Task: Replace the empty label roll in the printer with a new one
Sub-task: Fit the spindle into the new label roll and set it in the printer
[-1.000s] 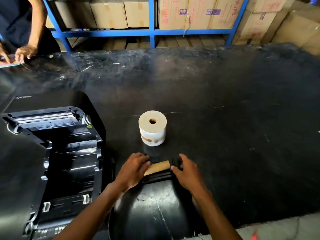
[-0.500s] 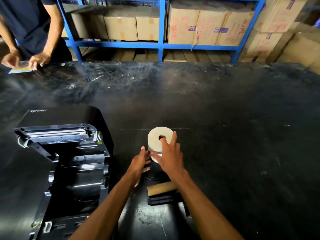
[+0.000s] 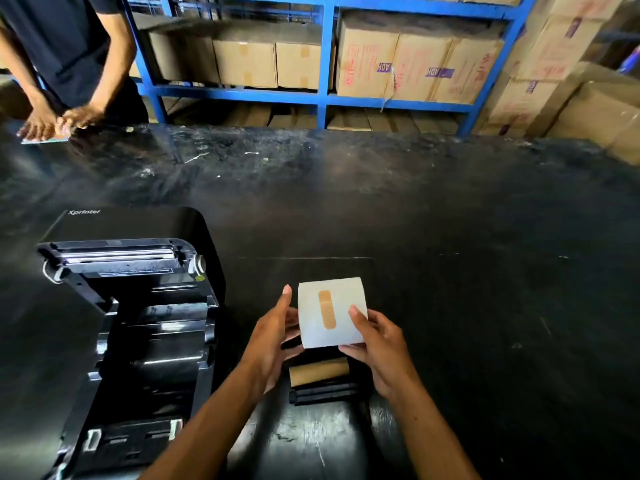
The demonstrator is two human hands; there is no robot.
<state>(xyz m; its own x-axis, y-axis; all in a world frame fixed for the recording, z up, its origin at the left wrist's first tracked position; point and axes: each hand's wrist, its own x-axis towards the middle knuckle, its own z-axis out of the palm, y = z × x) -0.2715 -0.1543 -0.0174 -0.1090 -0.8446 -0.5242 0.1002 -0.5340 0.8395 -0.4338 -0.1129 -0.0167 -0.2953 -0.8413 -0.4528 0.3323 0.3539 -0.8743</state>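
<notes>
A new white label roll (image 3: 341, 315), its end held down by a strip of brown tape, lies on its side between both hands just above the black table. My left hand (image 3: 273, 341) presses its left end and my right hand (image 3: 377, 344) grips its right end. Below it on the table lie the empty brown cardboard core (image 3: 318, 372) and a black spindle (image 3: 322, 393). The black label printer (image 3: 138, 327) stands at the left with its lid raised and its roll bay bare.
The black table (image 3: 485, 289) stretches far to the right and back. Another person (image 3: 69, 46) stands at the far left corner with hands on a small card (image 3: 45, 138). Blue shelving (image 3: 325, 95) with cardboard boxes lines the back; more boxes (image 3: 588, 109) are stacked at the right.
Both hands left the empty core and spindle, reached to the standing new roll, then lifted it and tipped it onto its side. The camera view has tilted upward.
</notes>
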